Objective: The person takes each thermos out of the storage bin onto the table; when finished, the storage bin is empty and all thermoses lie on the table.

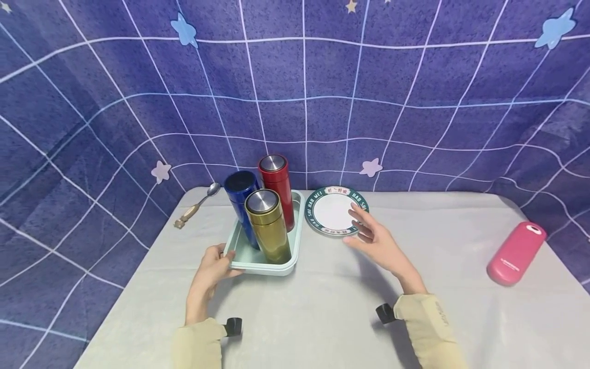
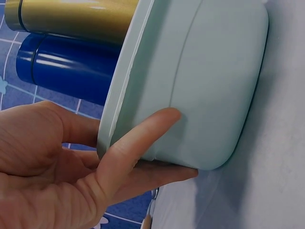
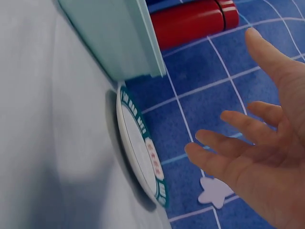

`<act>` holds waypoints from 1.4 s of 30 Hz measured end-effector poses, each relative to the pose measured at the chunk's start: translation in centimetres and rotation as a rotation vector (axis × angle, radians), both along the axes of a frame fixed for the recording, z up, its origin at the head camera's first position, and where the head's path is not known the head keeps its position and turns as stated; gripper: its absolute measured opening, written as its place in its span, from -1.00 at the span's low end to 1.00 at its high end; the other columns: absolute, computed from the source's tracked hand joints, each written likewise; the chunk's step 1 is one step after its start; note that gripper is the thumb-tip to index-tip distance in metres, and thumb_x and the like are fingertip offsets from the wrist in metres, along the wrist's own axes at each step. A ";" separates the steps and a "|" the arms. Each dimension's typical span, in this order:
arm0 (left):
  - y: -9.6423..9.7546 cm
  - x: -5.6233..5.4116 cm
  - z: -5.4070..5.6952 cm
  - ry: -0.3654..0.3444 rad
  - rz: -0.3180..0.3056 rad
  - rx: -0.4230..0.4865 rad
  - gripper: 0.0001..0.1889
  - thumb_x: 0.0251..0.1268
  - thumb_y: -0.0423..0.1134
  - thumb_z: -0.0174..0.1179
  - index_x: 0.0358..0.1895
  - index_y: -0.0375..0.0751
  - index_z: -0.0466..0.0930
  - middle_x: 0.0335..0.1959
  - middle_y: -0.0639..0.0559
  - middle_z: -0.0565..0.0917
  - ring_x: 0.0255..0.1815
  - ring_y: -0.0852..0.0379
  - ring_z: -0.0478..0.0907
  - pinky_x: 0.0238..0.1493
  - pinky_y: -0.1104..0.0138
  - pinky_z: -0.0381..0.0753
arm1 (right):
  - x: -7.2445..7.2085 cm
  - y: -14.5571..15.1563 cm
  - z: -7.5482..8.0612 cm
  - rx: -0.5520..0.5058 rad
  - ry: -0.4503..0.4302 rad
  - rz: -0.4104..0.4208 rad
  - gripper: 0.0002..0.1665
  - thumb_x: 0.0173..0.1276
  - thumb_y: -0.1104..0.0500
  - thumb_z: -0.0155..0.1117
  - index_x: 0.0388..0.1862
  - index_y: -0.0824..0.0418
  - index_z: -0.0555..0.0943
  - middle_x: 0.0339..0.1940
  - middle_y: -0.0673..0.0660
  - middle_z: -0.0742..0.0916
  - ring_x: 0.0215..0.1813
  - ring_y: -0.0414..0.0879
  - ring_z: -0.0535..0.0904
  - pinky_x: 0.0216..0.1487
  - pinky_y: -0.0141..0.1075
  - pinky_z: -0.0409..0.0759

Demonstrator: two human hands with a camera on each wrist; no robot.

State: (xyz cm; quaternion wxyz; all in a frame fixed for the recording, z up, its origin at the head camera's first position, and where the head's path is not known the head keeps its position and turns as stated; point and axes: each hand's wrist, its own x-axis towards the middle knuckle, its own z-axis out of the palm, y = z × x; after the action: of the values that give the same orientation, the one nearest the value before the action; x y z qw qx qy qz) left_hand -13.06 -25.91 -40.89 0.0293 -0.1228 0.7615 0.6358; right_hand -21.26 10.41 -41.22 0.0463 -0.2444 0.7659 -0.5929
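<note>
We see a dark blue cloth (image 1: 322,72), with pale grid lines and stars, hanging beyond the fingers of both hands. Below them spreads the bench (image 1: 322,323), pale grey on top. The left hand (image 1: 212,269) has its fingers curled on the near left corner of a mint-green tub (image 1: 265,269), so most of it lies to their right; we cannot tell whether its base touches the bench. The right hand (image 1: 380,246) has its fingers spread wide, near the right side of a green-rimmed plate (image 1: 329,211) and apart from it. We count 3 bottles standing in the tub: the gold bottle (image 1: 272,238) right of the left fingers, the blue bottle (image 1: 240,202) beyond them, and the red bottle (image 1: 281,197) farthest from them. A pink case (image 1: 516,253) lies well right of the right fingers. We find a spoon (image 1: 197,206) beyond the left fingers, off to their left.
</note>
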 end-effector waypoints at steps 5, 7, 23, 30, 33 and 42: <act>0.2 0.1 -0.1 0.011 0.017 -0.008 -0.60 0.44 -0.52 -0.22 0.19 -0.85 0.17 -0.13 -0.69 0.54 -0.30 0.04 0.68 -0.21 0.30 0.81 | 0.3 -1.6 0.3 -0.017 -0.007 0.043 -0.03 0.28 0.25 0.38 0.57 0.15 0.09 0.51 0.30 0.30 0.44 0.30 0.28 0.45 0.11 0.31; 0.2 0.1 -0.2 0.013 0.022 -0.012 -0.60 0.44 -0.52 -0.21 0.19 -0.85 0.18 -0.15 -0.66 0.56 -0.31 0.03 0.69 -0.22 0.30 0.81 | 0.3 -2.2 0.4 -0.016 -0.006 0.059 -0.02 0.27 0.25 0.39 0.57 0.15 0.10 0.51 0.30 0.30 0.44 0.29 0.28 0.45 0.10 0.32; -0.1 0.3 -0.2 0.015 0.032 -0.013 -0.59 0.45 -0.52 -0.22 0.21 -0.86 0.15 -0.07 -0.75 0.49 -0.25 -0.05 0.69 -0.21 0.30 0.81 | 0.5 -8.4 1.6 0.032 0.059 0.186 0.00 0.22 0.19 0.46 0.55 0.15 0.15 0.51 0.23 0.33 0.45 0.16 0.32 0.47 0.02 0.37; -0.1 0.2 -0.2 0.021 0.041 -0.018 -0.60 0.45 -0.53 -0.21 0.20 -0.86 0.17 -0.09 -0.73 0.51 -0.25 -0.08 0.70 -0.22 0.30 0.81 | 0.8 -10.7 2.3 0.031 0.037 0.230 0.06 0.21 0.27 0.44 0.58 0.13 0.06 0.54 0.21 0.26 0.44 0.21 0.30 0.46 0.11 0.34; -0.1 0.1 -0.2 0.020 0.033 -0.016 -0.59 0.46 -0.52 -0.21 0.22 -0.86 0.15 -0.07 -0.74 0.50 -0.20 -0.17 0.70 -0.20 0.28 0.81 | 1.6 -11.3 3.6 0.029 0.029 0.233 0.06 0.21 0.30 0.43 0.58 0.20 0.05 0.53 0.27 0.27 0.43 0.24 0.32 0.44 0.12 0.36; 0.1 0.2 -0.2 0.023 0.028 -0.029 -0.59 0.44 -0.52 -0.21 0.21 -0.85 0.16 -0.05 -0.73 0.50 -0.14 -0.26 0.69 -0.18 0.25 0.81 | 2.3 -12.8 4.9 0.000 0.013 0.216 0.04 0.19 0.30 0.46 0.55 0.28 0.10 0.47 0.30 0.37 0.38 0.25 0.39 0.43 0.08 0.42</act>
State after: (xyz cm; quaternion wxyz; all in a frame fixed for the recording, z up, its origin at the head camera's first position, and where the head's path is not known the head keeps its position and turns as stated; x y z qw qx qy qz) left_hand -12.90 -25.84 -41.10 0.0096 -0.1265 0.7690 0.6265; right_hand -18.93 -2.37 -36.35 0.1049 -0.3296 0.7353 -0.5829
